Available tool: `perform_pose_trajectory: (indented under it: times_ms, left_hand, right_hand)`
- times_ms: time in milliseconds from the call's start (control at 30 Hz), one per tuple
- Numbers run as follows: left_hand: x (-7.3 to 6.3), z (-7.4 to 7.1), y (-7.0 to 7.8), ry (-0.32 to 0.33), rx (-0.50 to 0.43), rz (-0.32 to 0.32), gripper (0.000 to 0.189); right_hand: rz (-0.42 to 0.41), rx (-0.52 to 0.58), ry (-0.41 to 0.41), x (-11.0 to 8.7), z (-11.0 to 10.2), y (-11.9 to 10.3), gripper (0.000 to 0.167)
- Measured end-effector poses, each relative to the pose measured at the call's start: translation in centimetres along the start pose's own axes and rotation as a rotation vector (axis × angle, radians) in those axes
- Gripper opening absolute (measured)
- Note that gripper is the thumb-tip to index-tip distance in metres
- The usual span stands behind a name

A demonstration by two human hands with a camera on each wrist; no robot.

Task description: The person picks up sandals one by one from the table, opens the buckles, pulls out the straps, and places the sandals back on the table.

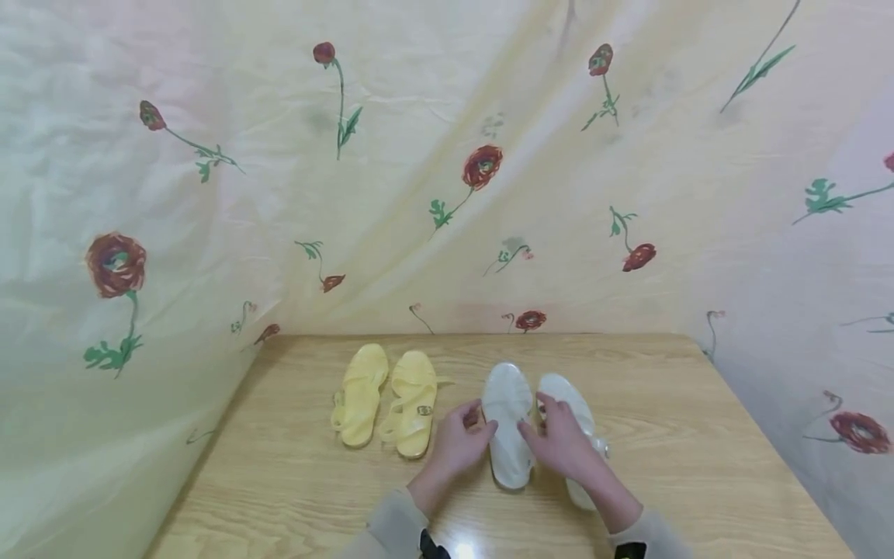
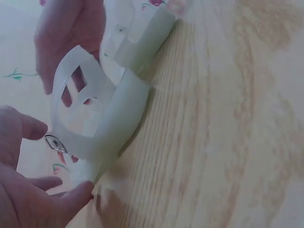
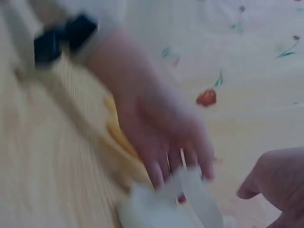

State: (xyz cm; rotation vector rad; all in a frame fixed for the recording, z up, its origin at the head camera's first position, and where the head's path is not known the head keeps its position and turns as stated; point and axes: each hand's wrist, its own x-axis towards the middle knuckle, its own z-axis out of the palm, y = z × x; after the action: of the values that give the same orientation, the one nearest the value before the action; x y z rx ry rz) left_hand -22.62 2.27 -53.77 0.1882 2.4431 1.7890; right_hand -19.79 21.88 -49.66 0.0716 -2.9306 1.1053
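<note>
White sandal (image 1: 507, 396), I see, lies between the left hand (image 1: 459, 442) and the right hand (image 1: 564, 442), both loosely wide.

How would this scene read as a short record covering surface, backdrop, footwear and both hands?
Surface: wood-grain table
Backdrop: pale cloth with red flowers
Yellow footwear: two yellow sandals, side by side, left of the white ones in the head view
White footwear: left white sandal between the hands; right white sandal partly hidden by the right hand
Left hand: beside the left white sandal, thumb at its edge
Right hand: at that sandal's other side
</note>
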Motion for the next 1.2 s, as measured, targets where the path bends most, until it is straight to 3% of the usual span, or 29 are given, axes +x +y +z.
perform_pose_trajectory:
  times_ms: [100, 267, 400, 533, 733, 900, 1000, 1067, 1200]
  left_hand:
    - [0.0, 0.4, 0.1, 0.002, 0.002, -0.024, 0.059]
    - [0.1, 0.7, 0.0, -0.033, 0.038, 0.002, 0.054]
    - [0.2, 0.5, 0.0, -0.016, 0.047, -0.003, 0.056]
    - [0.9, 0.0, 0.6, 0.036, 0.026, -0.002, 0.054]
    - [2.7, -1.0, 0.7, 0.11, 0.011, 0.013, 0.047]
    - [3.3, -1.1, -0.4, 0.093, -0.001, -0.044, 0.044]
    - [3.1, -1.3, -0.4, 0.105, 0.0, -0.05, 0.044]
    - [3.0, -1.5, 0.1, 0.142, 0.022, -0.012, 0.044]
    - [2.4, -1.3, 1.7, 0.203, 0.102, 0.18, 0.045]
  right_hand:
    - [0.01, 0.054, -0.097, -1.2, 0.3, -0.7, 0.083]
    - [0.065, 0.14, -0.162, -1.2, 1.4, -1.2, 0.082]
    - [0.119, 0.194, -0.129, -0.4, 2.7, -1.4, 0.068]
    - [0.105, 0.217, -0.063, 0.7, 3.4, -2.0, 0.062]
    - [0.046, 0.209, -0.014, 3.1, 4.6, -3.4, 0.064]
    - [0.079, 0.306, -0.044, 4.0, 5.9, -3.2, 0.073]
    - [0.068, 0.356, -0.069, 4.0, 5.7, -2.9, 0.08]
    - [0.05, 0.358, -0.08, 3.9, 4.6, -2.7, 0.082]
    - [-0.043, 0.279, -0.06, 3.6, 0.3, -2.1, 0.072]
